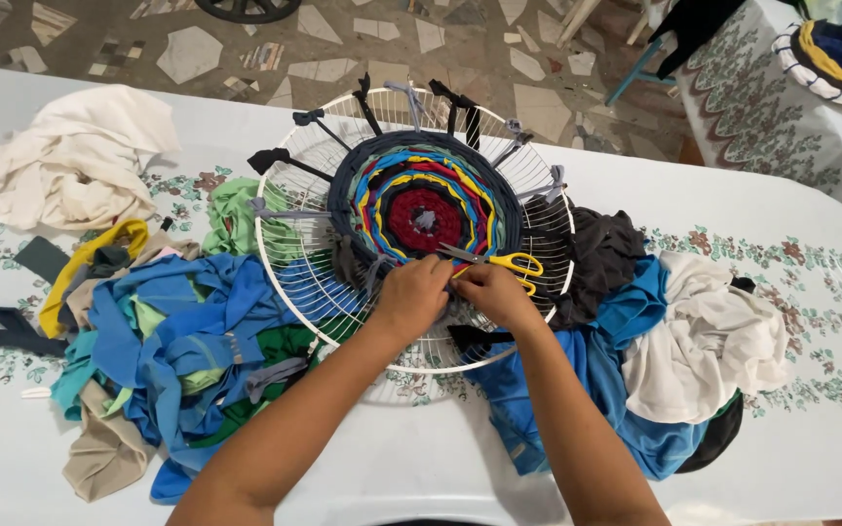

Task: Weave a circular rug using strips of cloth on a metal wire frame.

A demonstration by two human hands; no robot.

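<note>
- Round wire frame with multicoloured woven rag disc, flat on surface between cloth heaps.
- Left hand, right hand: touching, fingers pinching grey strips at disc's near edge.
- Yellow-handled scissors just beyond, resting on frame.

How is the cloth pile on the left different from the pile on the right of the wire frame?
The left cloth pile spreads wider and mixes blue, green, yellow and tan, while the right cloth pile is more compact, mainly blue, white and dark grey. The left pile lies in loose strips; the right is bunched. Both rest on the table and tuck under the round wire frame.
</note>
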